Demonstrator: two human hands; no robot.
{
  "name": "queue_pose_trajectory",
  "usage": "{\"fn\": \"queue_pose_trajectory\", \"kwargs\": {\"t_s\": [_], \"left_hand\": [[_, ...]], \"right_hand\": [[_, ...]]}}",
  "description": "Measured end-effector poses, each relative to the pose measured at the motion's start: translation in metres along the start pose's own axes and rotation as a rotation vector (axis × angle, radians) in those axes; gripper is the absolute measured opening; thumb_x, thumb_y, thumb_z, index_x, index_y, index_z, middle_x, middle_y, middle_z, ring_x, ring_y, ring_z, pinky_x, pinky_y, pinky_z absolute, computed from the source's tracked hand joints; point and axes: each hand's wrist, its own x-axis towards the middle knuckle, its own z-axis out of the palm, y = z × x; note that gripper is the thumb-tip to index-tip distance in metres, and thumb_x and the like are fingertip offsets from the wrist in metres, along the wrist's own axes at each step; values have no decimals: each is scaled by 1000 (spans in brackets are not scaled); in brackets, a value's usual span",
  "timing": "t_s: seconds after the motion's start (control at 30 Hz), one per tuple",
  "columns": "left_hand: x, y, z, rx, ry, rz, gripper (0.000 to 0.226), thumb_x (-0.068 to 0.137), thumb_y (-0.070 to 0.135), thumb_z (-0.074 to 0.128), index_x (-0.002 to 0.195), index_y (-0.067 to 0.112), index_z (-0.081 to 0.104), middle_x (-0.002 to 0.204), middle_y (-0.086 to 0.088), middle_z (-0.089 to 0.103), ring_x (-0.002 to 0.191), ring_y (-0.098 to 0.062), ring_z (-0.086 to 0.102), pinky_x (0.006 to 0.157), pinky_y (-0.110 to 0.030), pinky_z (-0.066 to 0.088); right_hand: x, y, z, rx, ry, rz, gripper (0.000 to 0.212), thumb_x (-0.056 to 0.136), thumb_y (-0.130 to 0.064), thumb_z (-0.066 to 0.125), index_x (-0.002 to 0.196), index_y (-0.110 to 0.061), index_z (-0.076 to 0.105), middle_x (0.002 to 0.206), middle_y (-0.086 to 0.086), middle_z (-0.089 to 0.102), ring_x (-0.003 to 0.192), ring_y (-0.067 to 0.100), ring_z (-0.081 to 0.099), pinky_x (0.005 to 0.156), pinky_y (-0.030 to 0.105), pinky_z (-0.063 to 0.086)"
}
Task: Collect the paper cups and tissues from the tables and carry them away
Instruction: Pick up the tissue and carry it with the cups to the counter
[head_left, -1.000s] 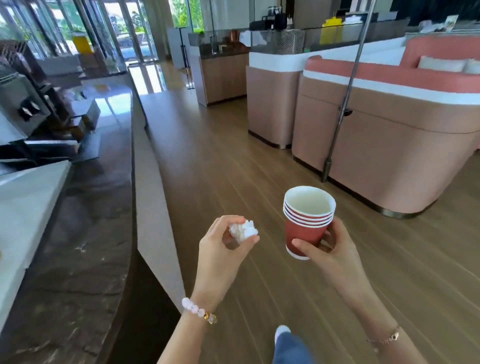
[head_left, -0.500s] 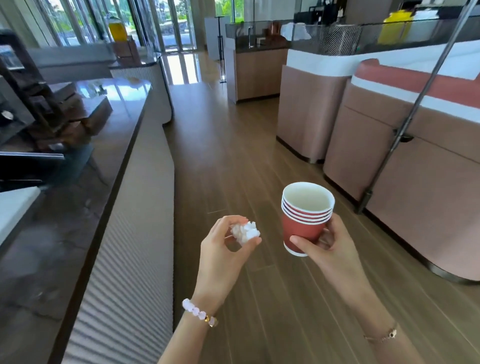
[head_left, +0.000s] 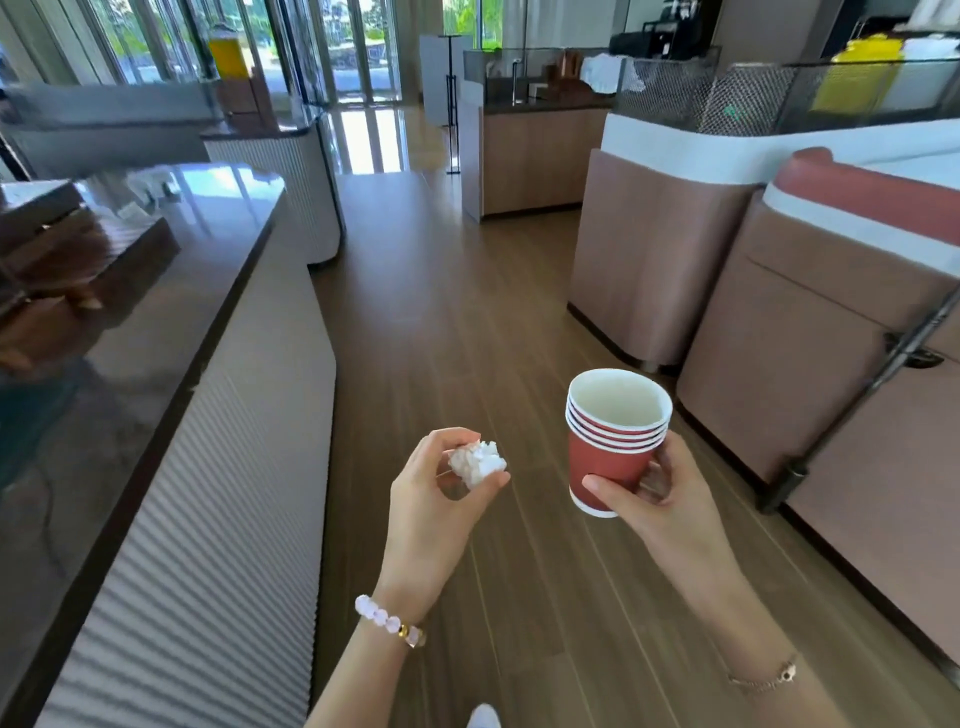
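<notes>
Above the floor (head_left: 441, 338) | left hand (head_left: 431, 504) pinches tissue (head_left: 478, 462), just left of cup stack (head_left: 610, 457) | right hand (head_left: 665, 504) grips it, axis upright

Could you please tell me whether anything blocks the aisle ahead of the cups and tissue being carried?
Nothing visible does. The right hand holds the cups, the left hand the tissue, and the floor ahead lies open between the counter and the booths.

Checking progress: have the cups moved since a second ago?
Yes. The cups have gone forward: the pole, then ahead, now stands to their right.
</notes>
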Motion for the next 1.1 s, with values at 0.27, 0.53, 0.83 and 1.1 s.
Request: {"fn": "queue_pose_trajectory", "kwargs": {"t_s": [0.27, 0.53, 0.83, 1.1], "left_hand": [[170, -35, 15, 29, 4, 6, 35, 71, 19, 81, 101, 28, 63, 100, 14, 64, 92, -2, 61, 74, -8, 47], [318, -82, 40, 86, 71, 6, 34, 72, 21, 80, 100, 30, 62, 99, 15, 63, 93, 0, 60, 73, -7, 47], [538, -124, 101, 108, 139, -6, 35, 72, 22, 80, 100, 31, 60, 100, 17, 63, 93, -3, 61, 74, -9, 48], [697, -157, 138, 95, 186, -14, 36, 72, 21, 80, 101, 31, 61, 101, 15, 64, 93, -6, 62, 73, -10, 49]], "right_hand": [[169, 12, 49, 16, 1, -6, 56, 70, 1, 79, 119, -15, 55, 104, -2, 69, 86, -3, 66, 67, 8, 49], [342, 42, 92, 64, -84, -20, 55, 70, 1, 79, 116, -17, 55, 106, 1, 69, 90, 2, 68, 69, 11, 50], [583, 68, 119, 63, -195, -19, 59, 69, -4, 81, 118, -22, 54, 108, -1, 69, 92, 2, 67, 71, 12, 51], [754, 75, 141, 78, -212, -21, 62, 68, -2, 80, 120, -21, 54, 108, -2, 68, 91, 1, 67, 69, 11, 51]]}}
